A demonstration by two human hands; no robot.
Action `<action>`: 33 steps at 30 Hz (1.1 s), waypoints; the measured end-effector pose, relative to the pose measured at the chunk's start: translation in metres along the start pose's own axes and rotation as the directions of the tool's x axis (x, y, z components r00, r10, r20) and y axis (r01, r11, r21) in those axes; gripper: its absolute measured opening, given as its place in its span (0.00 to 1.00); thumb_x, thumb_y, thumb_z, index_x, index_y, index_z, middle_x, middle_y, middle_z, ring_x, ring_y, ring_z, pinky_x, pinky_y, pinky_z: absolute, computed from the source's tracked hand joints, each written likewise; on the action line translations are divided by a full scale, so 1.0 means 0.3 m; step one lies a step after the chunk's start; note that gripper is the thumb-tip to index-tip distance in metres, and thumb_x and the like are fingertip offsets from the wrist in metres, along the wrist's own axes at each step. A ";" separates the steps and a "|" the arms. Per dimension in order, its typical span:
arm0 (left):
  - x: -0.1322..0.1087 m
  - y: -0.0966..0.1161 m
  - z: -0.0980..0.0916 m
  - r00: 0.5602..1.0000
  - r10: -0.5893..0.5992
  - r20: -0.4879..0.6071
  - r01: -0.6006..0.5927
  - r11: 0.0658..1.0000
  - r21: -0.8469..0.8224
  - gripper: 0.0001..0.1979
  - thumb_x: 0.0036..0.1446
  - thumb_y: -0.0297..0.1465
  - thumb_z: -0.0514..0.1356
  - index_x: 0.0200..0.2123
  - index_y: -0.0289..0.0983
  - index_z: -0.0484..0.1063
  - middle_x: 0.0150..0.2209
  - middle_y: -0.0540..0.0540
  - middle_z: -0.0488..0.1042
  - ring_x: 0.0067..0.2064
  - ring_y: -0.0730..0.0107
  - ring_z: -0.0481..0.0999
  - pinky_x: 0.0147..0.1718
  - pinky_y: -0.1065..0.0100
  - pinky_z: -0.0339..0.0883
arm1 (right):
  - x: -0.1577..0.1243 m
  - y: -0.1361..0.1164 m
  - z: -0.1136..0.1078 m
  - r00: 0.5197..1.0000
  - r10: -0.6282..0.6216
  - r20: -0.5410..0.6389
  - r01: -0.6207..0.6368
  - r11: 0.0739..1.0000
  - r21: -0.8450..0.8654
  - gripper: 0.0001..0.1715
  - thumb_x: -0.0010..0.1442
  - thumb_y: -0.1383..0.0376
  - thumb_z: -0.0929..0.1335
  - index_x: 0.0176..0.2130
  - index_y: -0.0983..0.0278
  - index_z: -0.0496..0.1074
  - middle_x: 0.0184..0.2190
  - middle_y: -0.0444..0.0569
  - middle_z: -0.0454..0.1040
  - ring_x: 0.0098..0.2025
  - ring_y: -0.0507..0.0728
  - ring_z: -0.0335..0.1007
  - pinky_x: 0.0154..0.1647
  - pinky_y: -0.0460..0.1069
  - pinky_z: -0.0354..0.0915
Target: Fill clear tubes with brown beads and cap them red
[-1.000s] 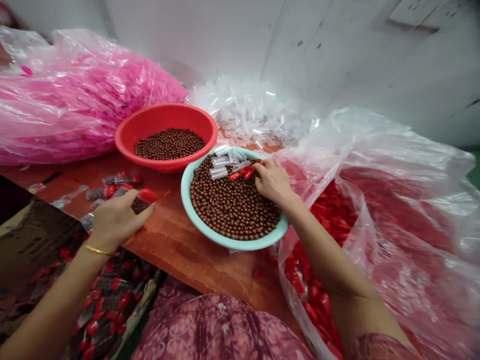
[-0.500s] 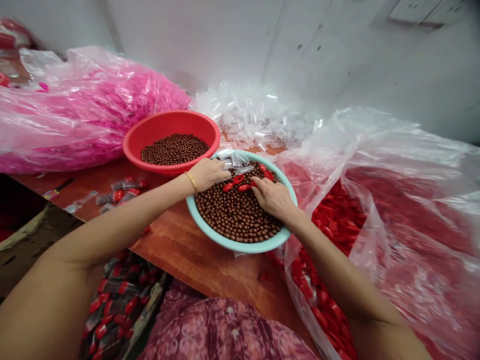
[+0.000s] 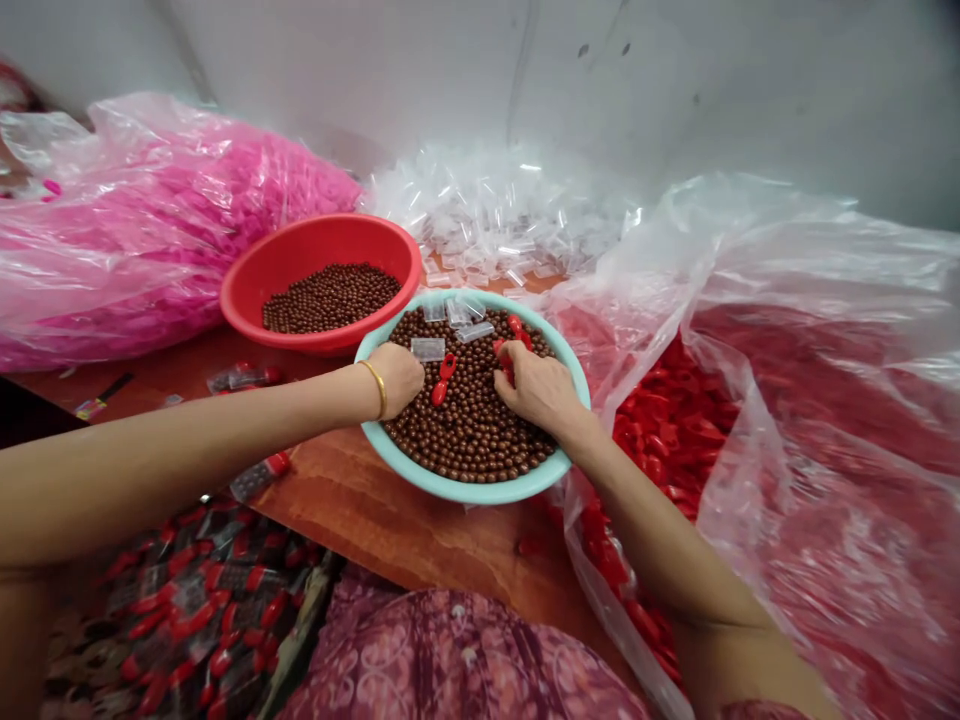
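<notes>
A pale turquoise basin [image 3: 465, 490] holds many small glossy brown balls [image 3: 480, 435]. My left hand [image 3: 399, 380], with a gold bangle at the wrist, is curled down into the balls at the left side; its fingertips and anything in them are hidden. At the right, my right hand [image 3: 541, 388] has its fingers closed around a red plastic piece [image 3: 501, 347], partly covered by the fingers. Between my hands lies a loose red plastic cap [image 3: 444, 380] with a loop. Clear plastic tubes [image 3: 428, 349] rest on the balls towards the back.
A red basin [image 3: 238, 300] with more brown balls touches the turquoise one. Behind are heaped clear tubes [image 3: 517, 215] and a bag of pink pieces [image 3: 225, 190]. An open bag of red pieces [image 3: 667, 430] lies right. Filled red-capped tubes [image 3: 202, 600] fill a box below left.
My left hand has moved down and left, away from the clear tubes, and curled into the balls. My right hand stays near the red pieces. The view has shifted slightly.
</notes>
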State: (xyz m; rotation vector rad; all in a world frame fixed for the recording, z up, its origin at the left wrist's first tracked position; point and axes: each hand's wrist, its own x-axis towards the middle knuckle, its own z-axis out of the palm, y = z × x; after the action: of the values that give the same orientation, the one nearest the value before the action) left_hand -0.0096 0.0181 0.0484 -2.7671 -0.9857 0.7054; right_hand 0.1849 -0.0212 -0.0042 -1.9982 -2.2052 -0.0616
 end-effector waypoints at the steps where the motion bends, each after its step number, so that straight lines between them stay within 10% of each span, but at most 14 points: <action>1: -0.006 0.011 -0.007 1.000 0.017 0.022 -0.016 0.999 -0.035 0.07 0.49 0.20 0.58 0.29 0.31 0.75 0.30 0.36 0.77 0.33 0.57 0.76 0.29 0.66 0.61 | 0.001 0.005 0.006 0.999 0.020 -0.028 -0.020 1.000 0.023 0.19 0.59 0.65 0.59 0.48 0.68 0.64 0.36 0.56 0.78 0.34 0.61 0.74 0.34 0.51 0.60; 10: 0.030 0.104 0.007 0.988 0.153 0.025 -0.147 0.974 -0.172 0.12 0.58 0.29 0.52 0.35 0.29 0.75 0.35 0.34 0.78 0.38 0.58 0.78 0.36 0.66 0.68 | 0.002 0.022 0.012 0.988 0.078 -0.132 -0.054 0.983 0.176 0.25 0.57 0.68 0.57 0.53 0.72 0.62 0.44 0.63 0.75 0.42 0.64 0.73 0.41 0.54 0.65; 17: 0.141 0.152 0.024 0.991 -0.133 0.036 0.128 0.789 -0.601 0.09 0.55 0.25 0.53 0.34 0.27 0.73 0.38 0.30 0.77 0.45 0.51 0.77 0.45 0.60 0.68 | -0.006 0.033 0.001 0.978 0.122 -0.169 -0.066 0.950 0.305 0.20 0.55 0.67 0.58 0.47 0.68 0.65 0.42 0.59 0.75 0.40 0.63 0.71 0.41 0.55 0.64; 21: 0.211 0.154 0.041 0.985 -0.155 0.081 0.166 0.673 -0.721 0.08 0.57 0.27 0.52 0.36 0.29 0.69 0.28 0.40 0.76 0.33 0.63 0.78 0.33 0.67 0.71 | -0.008 0.044 -0.002 0.971 0.174 -0.165 -0.098 0.916 0.388 0.20 0.54 0.67 0.58 0.46 0.67 0.65 0.37 0.56 0.75 0.36 0.62 0.70 0.40 0.55 0.63; 24: 0.223 0.142 0.067 0.989 -0.120 0.085 0.127 0.410 -0.903 0.07 0.58 0.27 0.52 0.39 0.31 0.66 0.27 0.48 0.74 0.26 0.74 0.74 0.25 0.73 0.69 | -0.009 0.056 0.000 0.957 0.223 -0.186 -0.105 0.863 0.493 0.19 0.55 0.66 0.58 0.46 0.65 0.65 0.36 0.53 0.75 0.34 0.61 0.69 0.39 0.55 0.63; 28: 0.188 0.124 0.098 0.996 -0.083 0.032 0.010 -0.250 -0.968 0.07 0.53 0.24 0.58 0.37 0.33 0.67 0.32 0.51 0.72 0.27 0.81 0.70 0.26 0.78 0.64 | -0.013 0.064 0.000 0.944 0.227 -0.238 -0.009 0.742 0.670 0.17 0.59 0.61 0.57 0.44 0.63 0.67 0.37 0.49 0.74 0.37 0.58 0.69 0.43 0.53 0.63; 33: 0.123 0.110 0.097 0.991 -0.103 -0.084 -0.121 -0.436 -0.892 0.13 0.49 0.25 0.64 0.40 0.34 0.70 0.39 0.48 0.74 0.35 0.81 0.72 0.35 0.77 0.63 | -0.008 0.073 0.013 0.946 0.211 -0.248 0.065 0.625 0.778 0.21 0.63 0.54 0.55 0.42 0.62 0.69 0.32 0.48 0.72 0.37 0.56 0.68 0.40 0.52 0.63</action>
State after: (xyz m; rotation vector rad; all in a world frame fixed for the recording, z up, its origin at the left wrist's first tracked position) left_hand 0.0206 0.0140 -0.0001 -3.7971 -2.4638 -1.4685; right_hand 0.2065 -0.0207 -0.0100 -1.4269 -1.5201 0.4794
